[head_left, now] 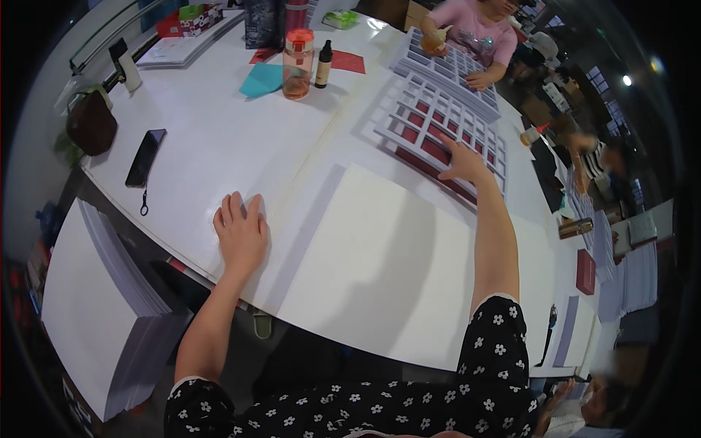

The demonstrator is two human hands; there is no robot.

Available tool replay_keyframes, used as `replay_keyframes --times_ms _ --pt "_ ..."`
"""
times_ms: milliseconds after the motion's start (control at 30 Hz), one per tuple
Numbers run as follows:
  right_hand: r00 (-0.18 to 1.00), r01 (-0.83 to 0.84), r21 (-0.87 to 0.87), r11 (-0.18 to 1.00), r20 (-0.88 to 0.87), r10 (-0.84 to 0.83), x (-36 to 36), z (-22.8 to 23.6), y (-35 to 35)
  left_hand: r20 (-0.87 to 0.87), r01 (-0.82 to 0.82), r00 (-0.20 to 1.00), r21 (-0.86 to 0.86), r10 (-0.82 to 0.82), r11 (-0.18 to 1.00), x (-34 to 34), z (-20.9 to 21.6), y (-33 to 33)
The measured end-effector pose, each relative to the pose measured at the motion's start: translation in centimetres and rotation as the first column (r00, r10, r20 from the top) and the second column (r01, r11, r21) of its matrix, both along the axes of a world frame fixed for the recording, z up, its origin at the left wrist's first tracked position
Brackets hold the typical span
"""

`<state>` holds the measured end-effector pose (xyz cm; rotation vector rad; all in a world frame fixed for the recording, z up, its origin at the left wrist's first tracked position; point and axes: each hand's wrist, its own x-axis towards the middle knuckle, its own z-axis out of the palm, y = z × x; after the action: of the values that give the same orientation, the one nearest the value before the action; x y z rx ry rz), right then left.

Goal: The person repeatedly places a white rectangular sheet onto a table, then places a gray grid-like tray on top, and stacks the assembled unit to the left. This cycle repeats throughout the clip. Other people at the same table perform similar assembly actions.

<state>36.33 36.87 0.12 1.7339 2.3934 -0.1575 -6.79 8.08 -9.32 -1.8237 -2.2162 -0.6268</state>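
My left hand lies flat on the white table, fingers spread, holding nothing. My right hand reaches forward to a white lattice grid, index finger and thumb stretched apart over its near bars; I cannot see whether the other fingers grip it. Dark red shows through the openings and along the near edge, from a red box or panel under the grid. Between my arms lies a large white board, reaching the table's near edge, with my right arm's shadow on it.
Across the table a person in pink holds a glue bottle over another white grid. On the left are a phone, a pink bottle and a black spray bottle. A stack of white boards stands beside the table.
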Motion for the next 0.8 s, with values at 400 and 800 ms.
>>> replay_keyframes --times_ms 400,800 --pt "0.964 -0.233 0.289 0.929 -0.061 0.261 -2.9 9.8 -23.5 0.050 0.017 0.999 0.040 -0.019 0.999 -0.2 -0.8 -0.1" --pt "0.924 -0.300 0.181 0.937 -0.188 0.332 -7.5 6.3 -42.8 0.057 0.023 0.998 0.108 -0.029 0.994 -0.6 -2.0 -1.4"
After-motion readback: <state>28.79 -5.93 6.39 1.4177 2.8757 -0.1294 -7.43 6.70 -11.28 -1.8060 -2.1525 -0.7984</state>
